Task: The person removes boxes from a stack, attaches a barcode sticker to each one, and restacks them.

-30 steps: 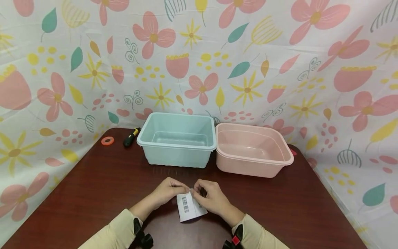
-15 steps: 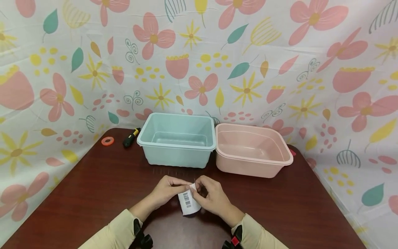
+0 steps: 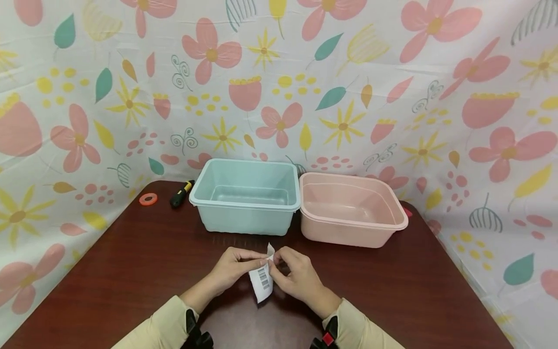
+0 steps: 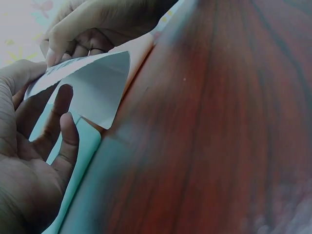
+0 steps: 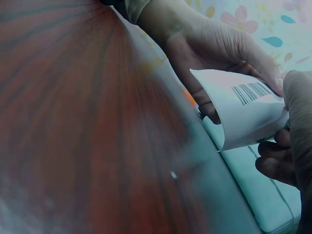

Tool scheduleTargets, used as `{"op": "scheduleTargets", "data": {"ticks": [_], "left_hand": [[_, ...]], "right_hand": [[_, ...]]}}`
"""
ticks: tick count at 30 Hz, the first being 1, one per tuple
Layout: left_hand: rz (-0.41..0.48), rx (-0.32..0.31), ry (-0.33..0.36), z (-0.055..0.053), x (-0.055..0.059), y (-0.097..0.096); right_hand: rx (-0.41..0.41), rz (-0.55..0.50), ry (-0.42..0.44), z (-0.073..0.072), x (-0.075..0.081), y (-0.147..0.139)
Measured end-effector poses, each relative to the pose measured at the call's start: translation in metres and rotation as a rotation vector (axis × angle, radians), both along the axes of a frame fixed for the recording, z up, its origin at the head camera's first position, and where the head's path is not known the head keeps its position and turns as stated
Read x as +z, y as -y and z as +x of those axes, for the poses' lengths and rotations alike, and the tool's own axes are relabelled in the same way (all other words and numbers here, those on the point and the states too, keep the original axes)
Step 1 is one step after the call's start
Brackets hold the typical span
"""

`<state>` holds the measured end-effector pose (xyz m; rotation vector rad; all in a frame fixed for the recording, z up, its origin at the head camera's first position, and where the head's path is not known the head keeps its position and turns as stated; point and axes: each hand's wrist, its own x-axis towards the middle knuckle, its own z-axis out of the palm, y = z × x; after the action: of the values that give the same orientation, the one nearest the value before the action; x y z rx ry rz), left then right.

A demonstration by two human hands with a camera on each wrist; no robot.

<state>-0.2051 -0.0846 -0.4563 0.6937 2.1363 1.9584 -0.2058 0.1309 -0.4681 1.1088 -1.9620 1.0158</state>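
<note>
"Two hands on one paper slip point(image 3: 262, 282): where is it?"
"On the near side of the blue bin point(image 3: 246, 220), before its right half, with a barcode showing."
"And the fingers?"
"The left hand point(image 3: 233, 267) pinches the far end between thumb and forefinger, other fingers loosely spread beneath. The right hand point(image 3: 298, 277) pinches just beside it, its remaining fingers curled in. A corner pokes up past the fingertips."
"Why so close together?"
"Likely to control a short stretch of thin paper that would otherwise buckle; the nearer part is left free and bows."
"The arms?"
"Both forearms slant inward, away from the person, so the hands meet before the blue bin."
</note>
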Motion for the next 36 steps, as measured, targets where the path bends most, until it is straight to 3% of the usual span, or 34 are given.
{"op": "scheduleTargets", "data": {"ticks": [4, 18, 36], "left_hand": [[-0.003, 0.012, 0.013, -0.0012, -0.0014, -0.0002], [0.004, 0.026, 0.090, -0.0032, -0.0054, 0.0012], [0.059, 0.064, 0.148, -0.0042, -0.0029, 0.0005]], "right_hand": [[0.005, 0.002, -0.021, -0.0001, 0.0011, 0.0000], [-0.030, -0.015, 0.026, -0.0004, -0.0039, -0.0009], [-0.064, -0.145, 0.111, -0.0031, -0.0056, -0.0038]]}}
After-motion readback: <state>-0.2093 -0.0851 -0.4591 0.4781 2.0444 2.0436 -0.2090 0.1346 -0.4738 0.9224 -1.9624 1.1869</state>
